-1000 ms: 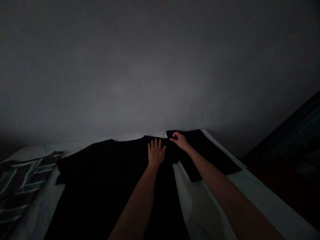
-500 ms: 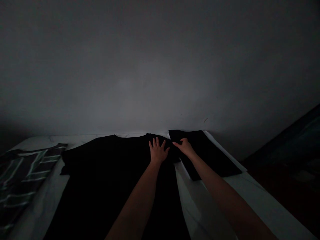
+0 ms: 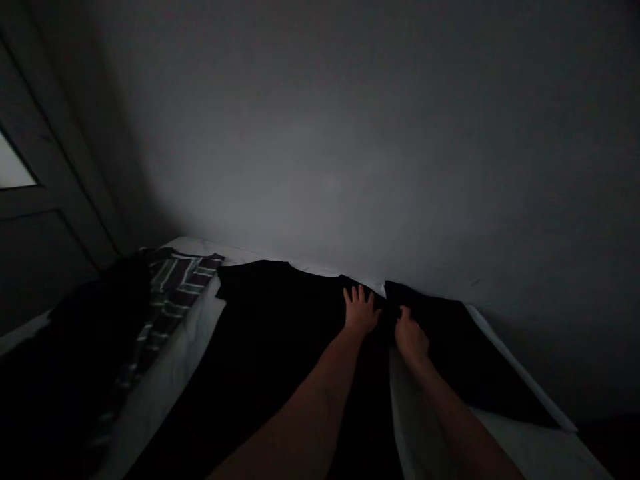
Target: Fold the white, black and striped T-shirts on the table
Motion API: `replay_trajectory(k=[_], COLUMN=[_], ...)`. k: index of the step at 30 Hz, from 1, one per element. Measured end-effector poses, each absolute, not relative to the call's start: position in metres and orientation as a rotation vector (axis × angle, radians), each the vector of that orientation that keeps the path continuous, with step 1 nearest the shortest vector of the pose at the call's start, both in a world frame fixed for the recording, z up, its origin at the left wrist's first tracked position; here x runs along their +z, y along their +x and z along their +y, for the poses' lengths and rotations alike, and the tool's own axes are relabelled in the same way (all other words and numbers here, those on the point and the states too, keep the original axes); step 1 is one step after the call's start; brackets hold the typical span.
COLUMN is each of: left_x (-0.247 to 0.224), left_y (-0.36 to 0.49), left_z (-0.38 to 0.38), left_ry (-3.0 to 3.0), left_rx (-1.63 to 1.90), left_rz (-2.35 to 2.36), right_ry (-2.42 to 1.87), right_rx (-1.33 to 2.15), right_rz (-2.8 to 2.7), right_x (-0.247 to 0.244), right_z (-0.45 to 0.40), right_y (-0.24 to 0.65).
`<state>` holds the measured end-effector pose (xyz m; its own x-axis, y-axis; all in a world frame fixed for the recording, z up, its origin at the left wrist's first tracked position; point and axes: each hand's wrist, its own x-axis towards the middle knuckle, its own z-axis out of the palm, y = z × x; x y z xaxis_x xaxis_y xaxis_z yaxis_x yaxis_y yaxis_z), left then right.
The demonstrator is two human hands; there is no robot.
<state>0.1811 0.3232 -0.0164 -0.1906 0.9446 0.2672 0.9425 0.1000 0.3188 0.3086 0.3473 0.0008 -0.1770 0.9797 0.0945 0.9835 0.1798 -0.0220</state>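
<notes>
A black T-shirt [image 3: 280, 333] lies spread flat, its neckline toward the wall. My left hand [image 3: 360, 310] rests on its right shoulder with the fingers spread, pressing palm down. Beside it, my right hand [image 3: 411, 337] is at the end of the right sleeve, fingers curled in and seemingly pinching the sleeve's edge; the dark cloth hides the fingertips. Just right of that hand is a folded black garment [image 3: 475, 353], with a white layer [image 3: 520, 367] showing along its far side.
A striped plaid garment [image 3: 175, 287] lies left of the T-shirt, partly under or beside a dark heap of cloth [image 3: 75, 360]. The white marbled table [image 3: 185, 353] meets a grey wall [image 3: 320, 133]. A door [image 3: 50, 200] stands at far left. The light is dim.
The view has turned left, bringing in the door and dark heap. My right hand has curled its fingers at the sleeve edge; my left hand stays spread on the shoulder.
</notes>
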Motion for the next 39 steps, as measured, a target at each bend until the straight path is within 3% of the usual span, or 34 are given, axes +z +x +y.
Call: replay_trajectory(k=[4,8,14,19,26,29,33,39], left_x=[-0.013,-0.014,-0.016,-0.016,-0.020,-0.008,0.016,0.030], left_y=[0.158,0.085,-0.023,-0.023,0.003,0.000,-0.013,-0.034], left_z=[0.298,0.241,0.146,0.093,-0.012,-0.041,-0.033,0.017], left_ry=[2.107,2.021,1.515,1.583,1.869,1.708,1.300,0.993], left_rx=[0.774,0.619,0.359,0.352,0.433,0.435,0.347,0.307], left_rz=[2.323,2.519,2.830,2.769,2.377,2.456,2.788,2.902], right_ry=[-2.021,-1.578,-0.665,-0.748,-0.871,-0.784,-0.605,-0.612], right_rx=[-0.217,-0.467,0.259,0.388,0.291,0.285,0.421,0.655], right_rz=[-2.341,-2.362,-2.767,-2.943,-2.943,-2.949,-2.998,-2.981], right_x=[0.007,0.007,-0.012,-0.022,-0.002,0.010,0.014,0.009], right_z=[0.352,0.356,0.312,0.269,0.289,0.289,0.272,0.250], right_y=[0.314,0.281,0.103,-0.010,-0.040,-0.059,-0.095,-0.125])
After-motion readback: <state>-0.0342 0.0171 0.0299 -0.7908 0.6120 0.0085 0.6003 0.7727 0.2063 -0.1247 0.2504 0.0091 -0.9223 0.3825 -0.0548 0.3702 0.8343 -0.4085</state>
